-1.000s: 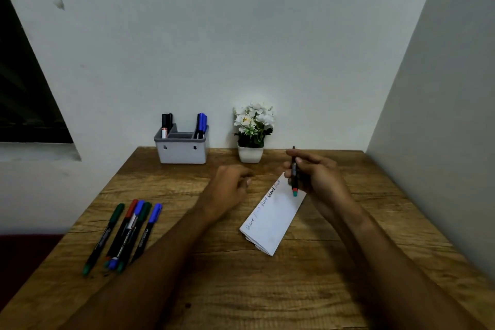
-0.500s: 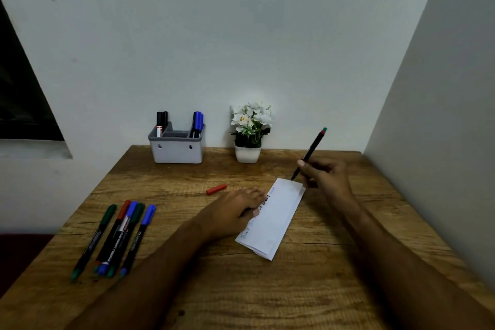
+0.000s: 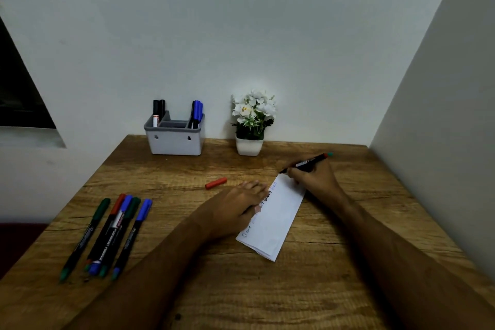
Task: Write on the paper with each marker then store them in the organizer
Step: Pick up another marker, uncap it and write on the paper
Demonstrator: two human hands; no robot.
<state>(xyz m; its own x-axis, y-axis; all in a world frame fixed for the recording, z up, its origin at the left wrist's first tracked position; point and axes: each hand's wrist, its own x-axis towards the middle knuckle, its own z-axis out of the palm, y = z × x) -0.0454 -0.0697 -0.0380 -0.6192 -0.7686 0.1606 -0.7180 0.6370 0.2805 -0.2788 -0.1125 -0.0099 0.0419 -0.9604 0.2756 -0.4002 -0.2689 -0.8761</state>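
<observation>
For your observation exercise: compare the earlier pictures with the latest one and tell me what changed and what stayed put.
The right hand turned its black marker tip-down to the folded white paper's far corner. The left hand let go of the small red cap, which now lies on the wooden table, and pressed flat onto the paper. The five loose markers and grey organizer stayed.

wooden table in white wall corner, dark window left.

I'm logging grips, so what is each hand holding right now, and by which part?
The right hand grips the black marker low on its barrel, near the tip. The left hand holds nothing, pressing flat on the folded white paper.
</observation>
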